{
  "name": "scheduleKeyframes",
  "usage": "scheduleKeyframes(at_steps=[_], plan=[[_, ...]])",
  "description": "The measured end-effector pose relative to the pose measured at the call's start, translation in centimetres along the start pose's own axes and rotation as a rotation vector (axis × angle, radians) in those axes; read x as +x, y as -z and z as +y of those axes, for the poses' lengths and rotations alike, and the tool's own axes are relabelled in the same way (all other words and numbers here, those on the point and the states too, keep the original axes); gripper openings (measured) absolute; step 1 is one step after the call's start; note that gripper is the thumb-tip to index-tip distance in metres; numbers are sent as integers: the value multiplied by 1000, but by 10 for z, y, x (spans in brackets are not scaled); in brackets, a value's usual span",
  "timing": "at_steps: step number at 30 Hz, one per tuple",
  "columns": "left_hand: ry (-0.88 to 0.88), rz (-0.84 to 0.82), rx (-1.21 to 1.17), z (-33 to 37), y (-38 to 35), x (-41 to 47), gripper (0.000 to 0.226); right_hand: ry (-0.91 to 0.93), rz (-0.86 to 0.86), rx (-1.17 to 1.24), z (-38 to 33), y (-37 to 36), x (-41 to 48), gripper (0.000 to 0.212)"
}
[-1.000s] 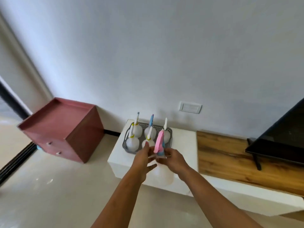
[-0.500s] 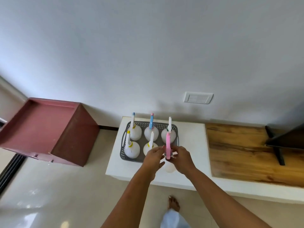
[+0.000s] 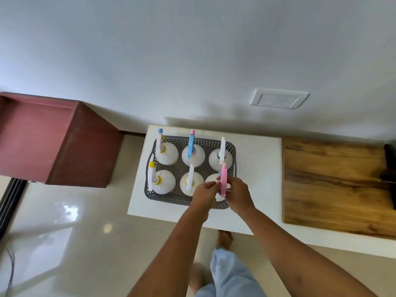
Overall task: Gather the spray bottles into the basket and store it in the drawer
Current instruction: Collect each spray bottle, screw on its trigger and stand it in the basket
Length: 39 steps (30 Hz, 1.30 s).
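A grey perforated basket [image 3: 232, 149] stands on the white low table [image 3: 259, 172]. Several white spray bottles stand upright in it, among them one with a blue sprayer [image 3: 190, 146]. A pink-topped spray bottle [image 3: 223, 182] is in the basket's front right corner. My right hand [image 3: 239, 195] grips its pink sprayer from the right. My left hand [image 3: 205, 192] touches the same bottle from the left with pinched fingertips. The bottle's white body is mostly hidden behind my hands.
A dark red drawer cabinet [image 3: 64, 144] stands on the floor left of the table. A wooden top [image 3: 334, 185] adjoins the table on the right, with a black stand [image 3: 389, 166] at its far edge. My bare foot [image 3: 225, 240] is on the tiled floor.
The view has tilted down and come closer. The pink-topped bottle has moved forward with both hands from the table's front edge into the basket's front right corner.
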State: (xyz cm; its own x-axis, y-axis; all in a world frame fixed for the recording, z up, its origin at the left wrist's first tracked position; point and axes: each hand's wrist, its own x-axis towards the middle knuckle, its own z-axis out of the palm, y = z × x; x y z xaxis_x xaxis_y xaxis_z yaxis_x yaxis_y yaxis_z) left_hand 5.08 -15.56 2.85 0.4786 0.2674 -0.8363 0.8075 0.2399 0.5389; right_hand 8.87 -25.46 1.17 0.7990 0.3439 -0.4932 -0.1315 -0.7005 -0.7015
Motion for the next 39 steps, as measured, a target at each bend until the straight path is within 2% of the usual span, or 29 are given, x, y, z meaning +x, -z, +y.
scheduleKeyframes(at_steps=[11,30,39], plan=[[77,31,36,-9,-5,33,29,-43,-43,-58,24,-19,24,32],[74,30,56,-17,-9,23,36,-76,-94,-69,27,-20,18,40],[99,46,29,-23,3,5,40,-137,-98,-107,26,-17,2,62]])
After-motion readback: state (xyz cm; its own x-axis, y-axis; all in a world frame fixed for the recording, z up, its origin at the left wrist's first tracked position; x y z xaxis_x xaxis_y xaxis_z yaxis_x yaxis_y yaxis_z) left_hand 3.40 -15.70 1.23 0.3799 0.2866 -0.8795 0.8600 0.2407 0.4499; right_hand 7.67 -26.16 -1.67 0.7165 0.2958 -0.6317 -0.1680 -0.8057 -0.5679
